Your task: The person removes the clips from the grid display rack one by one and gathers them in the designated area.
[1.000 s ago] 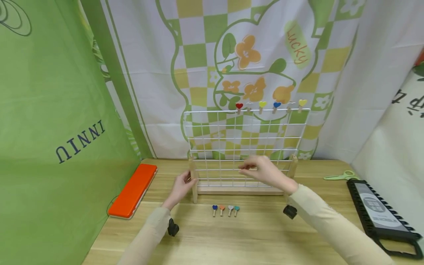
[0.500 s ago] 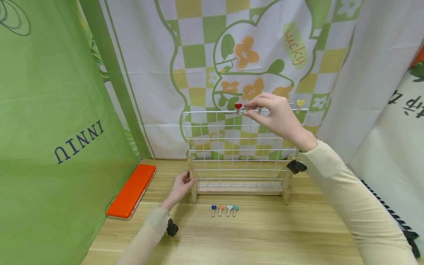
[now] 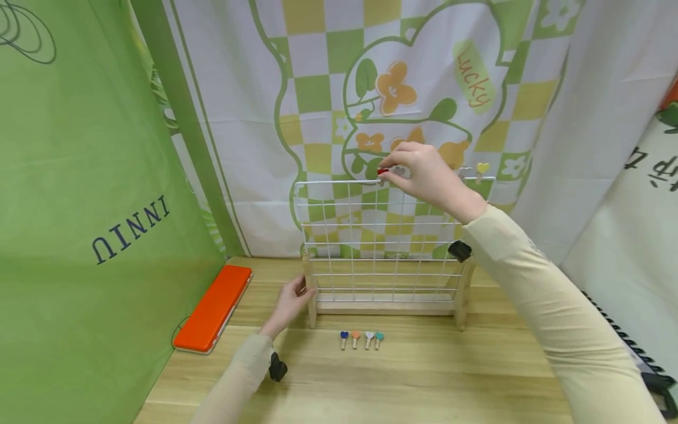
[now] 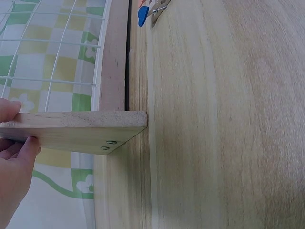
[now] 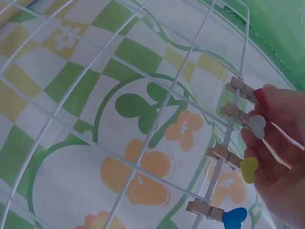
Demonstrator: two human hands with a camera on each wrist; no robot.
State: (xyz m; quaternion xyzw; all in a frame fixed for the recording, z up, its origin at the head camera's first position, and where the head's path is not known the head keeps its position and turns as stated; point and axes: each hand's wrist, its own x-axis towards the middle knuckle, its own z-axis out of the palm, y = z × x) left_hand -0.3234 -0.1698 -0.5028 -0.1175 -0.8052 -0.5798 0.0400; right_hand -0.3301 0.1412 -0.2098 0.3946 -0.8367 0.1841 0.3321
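A white wire grid (image 3: 339,181) stands upright in a wooden stand. My left hand (image 3: 290,301) grips the stand's left upright (image 4: 71,129), thumb on one face and fingers on the other. At the grid's top wire, my right hand (image 3: 424,176) pinches a clothespin with a red heart (image 5: 245,90), which is clamped on the wire. Beside it on that wire are clothespins with a white heart (image 5: 256,125), a yellow heart (image 5: 248,169) and a blue heart (image 5: 234,217). Another yellow one (image 3: 482,171) is near the right corner. My right hand hides some of them in the head view.
In front of the stand lie dark blue (image 3: 344,340), orange (image 3: 355,340), white (image 3: 369,340) and teal (image 3: 378,340) heart clothespins in a row. A red-orange case (image 3: 214,309) lies at left. My right sleeve partly covers a black object (image 3: 657,383). A patterned curtain (image 3: 238,118) hangs behind.
My right hand has risen from in front of the grid to its top wire, then shifted left from near the white clothespin to the red one. My left hand stays on the upright.
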